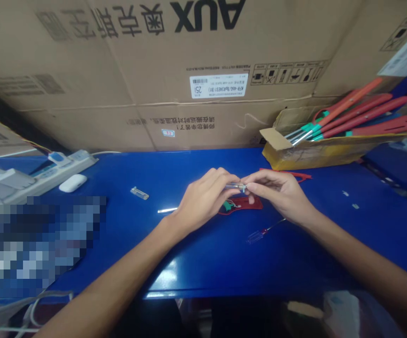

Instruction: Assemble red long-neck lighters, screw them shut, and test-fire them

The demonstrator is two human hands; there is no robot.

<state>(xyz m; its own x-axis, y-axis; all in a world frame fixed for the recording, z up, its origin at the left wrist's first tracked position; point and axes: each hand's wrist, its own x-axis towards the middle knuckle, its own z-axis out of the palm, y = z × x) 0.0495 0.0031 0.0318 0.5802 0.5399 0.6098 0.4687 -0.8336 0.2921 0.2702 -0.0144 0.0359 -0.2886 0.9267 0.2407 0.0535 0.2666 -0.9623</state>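
Observation:
A thin silvery part with a small pale tip is held between my two hands over the blue table. My left hand is closed around its length, and most of it is hidden in the fingers. At the tip end, the thumb and fingers of my right hand pinch it. Beneath the hands lies a red handle piece with a green part and thin wires by it. A screwdriver with a clear handle lies below my right hand. Past my left wrist, a narrow metal strip shows.
An open carton of red-handled tools stands at the back right. A clear plastic piece, a white earbud case and a power strip are on the left. A large cardboard sheet walls off the back.

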